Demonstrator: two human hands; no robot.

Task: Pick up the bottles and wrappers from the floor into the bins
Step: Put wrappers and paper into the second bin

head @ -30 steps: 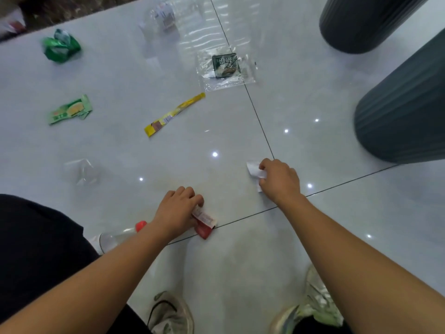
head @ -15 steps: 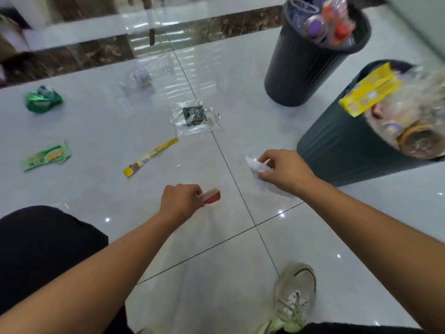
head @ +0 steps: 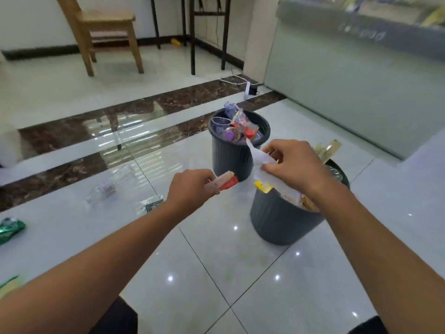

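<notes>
- The left grip [head: 190, 191] clasps a red-and-white wrapper [head: 227, 183], up in the air just left of the near bin [head: 277, 220].
- The right grip [head: 296, 165] pinches a white wrapper [head: 258, 162] above that bin's rim.
- A clear bottle [head: 103, 190] and a green wrapper [head: 10, 227] lie on the floor [head: 216, 261], well left of the bin.

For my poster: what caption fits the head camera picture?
Left hand holds a red wrapper, right hand a white wrapper, by the nearer bin.
</notes>
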